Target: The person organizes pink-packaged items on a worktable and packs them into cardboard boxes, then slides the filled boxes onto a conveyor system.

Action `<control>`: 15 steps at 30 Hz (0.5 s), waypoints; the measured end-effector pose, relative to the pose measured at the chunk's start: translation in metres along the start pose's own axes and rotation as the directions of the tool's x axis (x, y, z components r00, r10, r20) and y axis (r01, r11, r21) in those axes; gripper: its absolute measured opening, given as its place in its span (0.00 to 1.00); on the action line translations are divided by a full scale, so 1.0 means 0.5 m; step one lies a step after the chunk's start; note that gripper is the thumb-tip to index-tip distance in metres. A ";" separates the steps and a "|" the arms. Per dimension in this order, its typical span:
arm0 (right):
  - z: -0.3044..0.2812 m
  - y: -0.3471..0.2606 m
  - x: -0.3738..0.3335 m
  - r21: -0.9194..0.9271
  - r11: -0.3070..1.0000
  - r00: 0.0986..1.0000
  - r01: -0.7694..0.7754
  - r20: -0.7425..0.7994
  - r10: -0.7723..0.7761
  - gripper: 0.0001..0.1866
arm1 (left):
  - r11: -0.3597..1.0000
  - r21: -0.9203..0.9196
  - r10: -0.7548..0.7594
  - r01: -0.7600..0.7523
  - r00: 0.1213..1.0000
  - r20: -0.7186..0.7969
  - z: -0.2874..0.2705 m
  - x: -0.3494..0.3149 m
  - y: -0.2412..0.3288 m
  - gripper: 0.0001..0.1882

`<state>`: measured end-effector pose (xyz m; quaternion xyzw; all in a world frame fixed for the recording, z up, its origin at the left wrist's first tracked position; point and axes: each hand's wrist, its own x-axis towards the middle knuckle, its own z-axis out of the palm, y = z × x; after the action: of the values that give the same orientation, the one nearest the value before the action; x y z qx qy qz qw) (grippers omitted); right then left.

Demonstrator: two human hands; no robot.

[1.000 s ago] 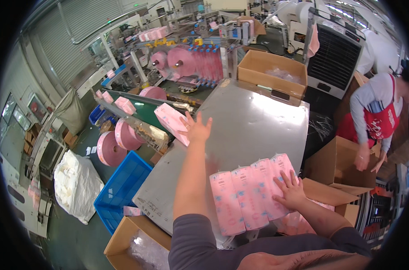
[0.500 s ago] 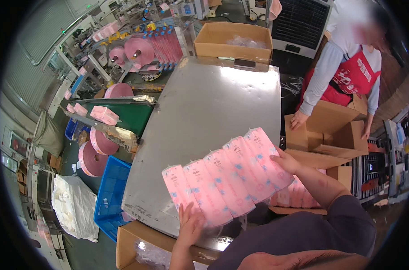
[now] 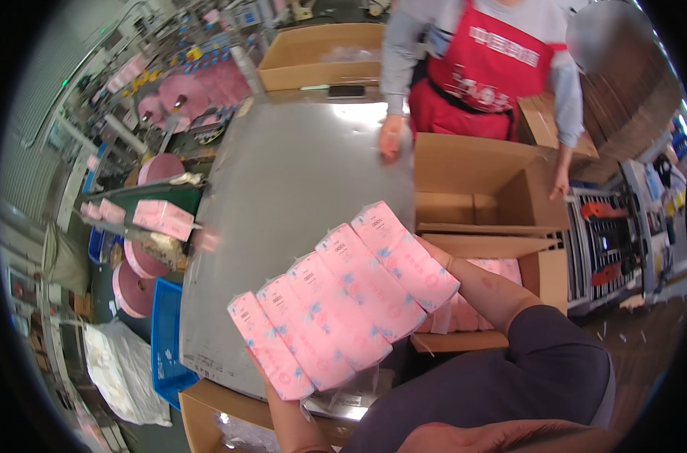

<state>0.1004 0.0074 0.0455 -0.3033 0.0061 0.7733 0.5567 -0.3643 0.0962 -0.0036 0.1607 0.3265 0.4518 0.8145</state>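
A row of several pink tissue packs (image 3: 348,281), printed with blue flowers, is held tilted above the near part of the metal table (image 3: 283,181). My right hand (image 3: 438,257) grips the right end of the row, its fingers partly hidden behind the last pack. At the left end my left hand (image 3: 262,371) supports the packs from beneath and behind; most of its fingers are out of sight. Beside my right forearm stands an open carton (image 3: 552,278) with more pink packs inside.
Across the table a co-worker in a red apron (image 3: 479,68) stands behind another open carton (image 3: 472,185). A blue crate (image 3: 166,340) and a carton with clear film (image 3: 200,411) flank the table's near left. A pink pack (image 3: 162,217) sits by the machine.
The row of packs has moved left and tilted more, with my left hand now mostly behind it. The co-worker has come upright, one hand off the carton. My view has turned right.
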 end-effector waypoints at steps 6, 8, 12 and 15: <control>-0.014 -0.155 -0.380 -0.009 0.958 0.956 0.288 -0.052 -0.288 0.34 | 0.976 0.179 -0.166 0.128 0.961 0.221 0.187 0.024 -0.060 0.32; 0.036 -0.215 -0.559 -0.029 0.976 0.973 0.215 -0.075 -0.217 0.42 | 0.920 0.285 -0.351 0.268 0.887 0.299 0.278 0.067 -0.125 0.32; -0.161 -0.236 -0.803 -0.306 0.914 0.949 0.265 -0.085 -0.303 0.48 | 0.639 0.576 -0.742 0.510 0.604 0.289 0.432 0.136 -0.338 0.32; -0.280 -0.203 -0.811 -0.632 0.770 0.934 -0.084 -0.320 -0.161 0.46 | 0.390 0.767 -0.857 0.510 0.506 0.099 0.452 0.152 -0.448 0.32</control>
<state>0.3326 -0.3505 0.1574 -0.6082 -0.1616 0.6496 0.4266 -0.0410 0.0468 0.0085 0.3833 0.2821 -0.1442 0.8676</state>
